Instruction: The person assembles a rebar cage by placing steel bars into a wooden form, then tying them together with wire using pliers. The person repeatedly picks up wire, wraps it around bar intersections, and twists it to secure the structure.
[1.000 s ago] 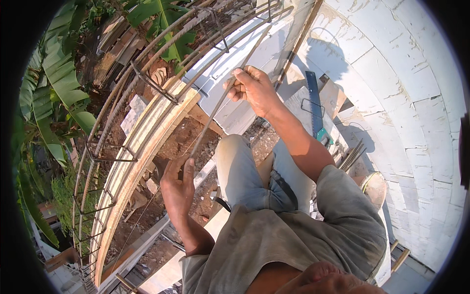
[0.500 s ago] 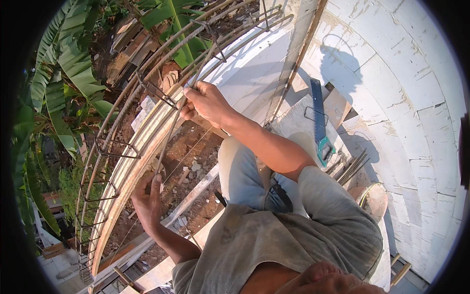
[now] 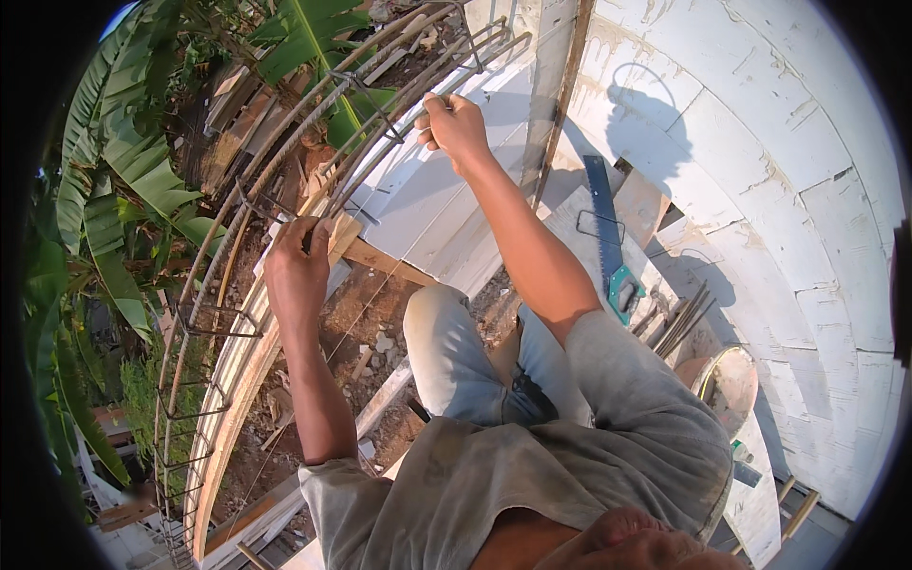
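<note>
A long rebar cage of steel bars and square stirrups arcs along a curved wooden form. My left hand is at the form's upper end, fingers closed round a thin steel bar along the cage's near side. Farther up and to the right, my right hand is beside the cage's near bars, above a white block wall top. Its fingers are curled closed; whatever they hold is hidden.
A handsaw with a green handle lies on a board at right, near loose rods and a round bucket. A tall white block wall rises at right. Rubble and soil lie below the form; banana leaves hang at left.
My left hand has moved up along the cage to the form's end. The right hand has shifted up and right, away from the stirrup it was near.
</note>
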The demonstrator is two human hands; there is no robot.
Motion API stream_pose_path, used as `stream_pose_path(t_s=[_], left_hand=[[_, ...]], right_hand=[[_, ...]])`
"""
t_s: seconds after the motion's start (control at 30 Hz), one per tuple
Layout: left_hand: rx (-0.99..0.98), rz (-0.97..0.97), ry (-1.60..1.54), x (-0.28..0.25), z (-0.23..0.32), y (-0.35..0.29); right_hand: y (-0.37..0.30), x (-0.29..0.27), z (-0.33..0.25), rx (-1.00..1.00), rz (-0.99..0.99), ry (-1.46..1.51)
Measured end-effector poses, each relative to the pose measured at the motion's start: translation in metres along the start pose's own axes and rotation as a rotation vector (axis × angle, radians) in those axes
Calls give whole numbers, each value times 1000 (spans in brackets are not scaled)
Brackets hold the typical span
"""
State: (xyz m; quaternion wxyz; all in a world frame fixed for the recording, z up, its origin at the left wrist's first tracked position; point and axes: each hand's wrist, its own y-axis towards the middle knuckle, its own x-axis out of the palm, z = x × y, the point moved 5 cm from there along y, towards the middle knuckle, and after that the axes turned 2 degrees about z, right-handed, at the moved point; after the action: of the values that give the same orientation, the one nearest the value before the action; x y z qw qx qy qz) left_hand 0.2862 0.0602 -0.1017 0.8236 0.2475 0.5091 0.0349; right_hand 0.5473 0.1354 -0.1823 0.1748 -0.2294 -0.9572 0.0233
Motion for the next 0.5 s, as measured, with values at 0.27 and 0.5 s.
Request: stream_pose_path(t_s=[0.27,0.5], left_hand=[[137,25,38,31,22,26],[196,61,36,59,33,51]], right_hand=[[39,-2,-3,54,-94,124],[58,-19,-2,77,20,265]])
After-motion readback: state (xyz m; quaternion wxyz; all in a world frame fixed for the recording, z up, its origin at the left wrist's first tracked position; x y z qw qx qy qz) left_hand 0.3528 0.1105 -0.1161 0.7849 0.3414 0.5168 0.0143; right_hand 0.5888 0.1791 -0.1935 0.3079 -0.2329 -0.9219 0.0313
